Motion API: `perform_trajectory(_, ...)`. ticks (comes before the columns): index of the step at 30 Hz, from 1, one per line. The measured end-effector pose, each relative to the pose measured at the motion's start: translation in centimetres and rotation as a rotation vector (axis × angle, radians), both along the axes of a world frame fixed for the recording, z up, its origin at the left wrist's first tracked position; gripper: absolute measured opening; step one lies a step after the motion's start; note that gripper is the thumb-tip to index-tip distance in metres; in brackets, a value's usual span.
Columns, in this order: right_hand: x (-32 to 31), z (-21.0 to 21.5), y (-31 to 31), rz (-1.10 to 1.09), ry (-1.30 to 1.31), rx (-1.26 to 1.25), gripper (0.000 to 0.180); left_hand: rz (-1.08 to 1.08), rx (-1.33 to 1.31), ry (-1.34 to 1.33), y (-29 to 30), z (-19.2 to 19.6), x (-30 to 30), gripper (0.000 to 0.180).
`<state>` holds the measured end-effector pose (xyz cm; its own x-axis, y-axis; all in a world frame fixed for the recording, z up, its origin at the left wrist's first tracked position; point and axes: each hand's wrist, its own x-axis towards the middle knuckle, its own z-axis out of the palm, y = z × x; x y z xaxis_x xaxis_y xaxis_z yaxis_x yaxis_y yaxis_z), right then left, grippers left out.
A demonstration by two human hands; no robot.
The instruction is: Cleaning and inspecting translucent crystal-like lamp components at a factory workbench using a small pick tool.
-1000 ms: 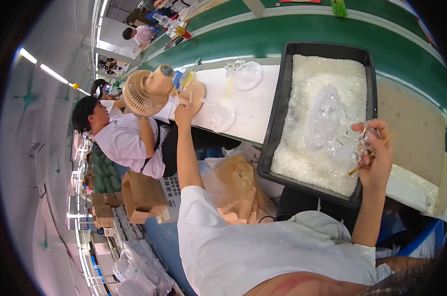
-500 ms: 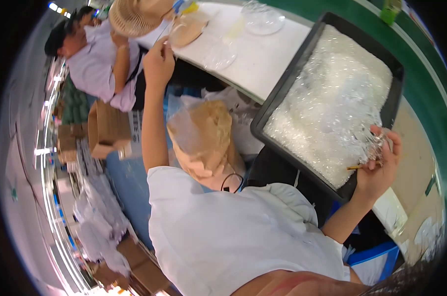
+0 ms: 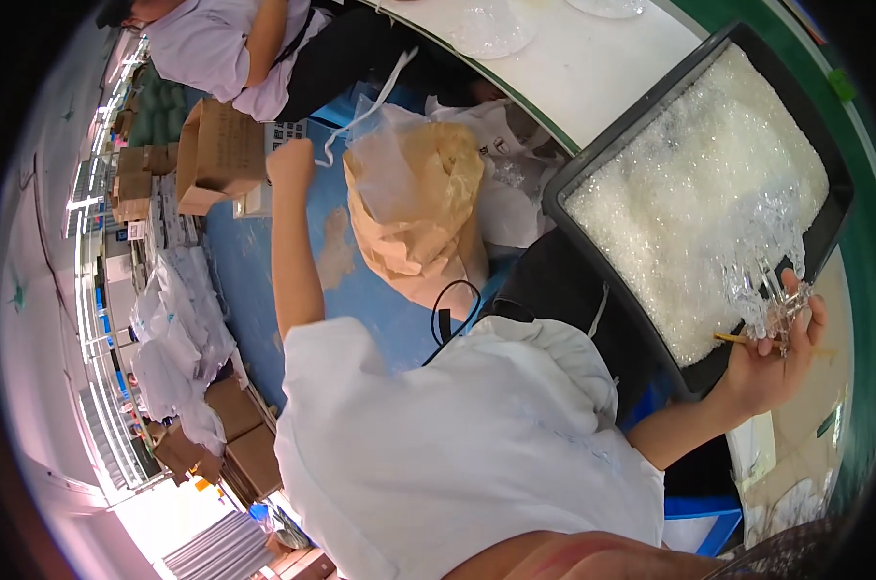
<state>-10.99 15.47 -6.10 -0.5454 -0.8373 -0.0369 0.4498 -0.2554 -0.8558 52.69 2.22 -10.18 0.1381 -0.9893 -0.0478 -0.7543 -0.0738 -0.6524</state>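
Observation:
My right hand (image 3: 786, 356) is closed at the near right corner of a black tray (image 3: 607, 280). It grips a bundle of clear, glittering plastic pieces (image 3: 768, 302) and a thin yellow-brown stick (image 3: 732, 337) that pokes out to the left. A heap of small clear, shiny grains (image 3: 689, 193) fills the tray. On the left, my left hand (image 3: 291, 164) is held out over the blue floor, its fingers curled in. A white cord (image 3: 380, 97) runs close to it. What the fingers hold, if anything, is hidden.
An open brown paper bag (image 3: 414, 217) with a clear liner stands between my arms. Beyond it is a white table (image 3: 554, 68) with clear round pieces. Another person (image 3: 220, 48) sits at the far left, near an open cardboard box (image 3: 220, 150). Plastic-wrapped goods (image 3: 182, 329) line the left side.
My left hand has moved down and nearer, away from the white table. My right hand keeps its grip at the tray's corner. The view has shifted, so the co-worker's upper part is cut off.

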Motion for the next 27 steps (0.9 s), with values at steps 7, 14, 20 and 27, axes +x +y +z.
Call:
perform_trajectory(7,0.6,0.0,-0.4,-0.009,0.055,0.009,0.027,-0.728,0.315,0.961,-0.4,-21.4,4.3,0.027)
perform_trajectory(14,0.5,-0.9,-0.4,-0.054,0.335,0.120,0.027,-0.541,-0.039,0.814,0.1,-20.2,4.8,0.030)
perform_trajectory(20,0.4,0.2,-0.2,-0.020,0.051,0.013,0.028,-0.001,0.144,0.516,1.8,-13.4,-0.9,0.037)
perform_trajectory(27,0.1,-0.2,-0.4,-0.035,0.182,0.017,0.028,-0.143,0.728,0.535,9.2,-14.0,-1.8,0.032)
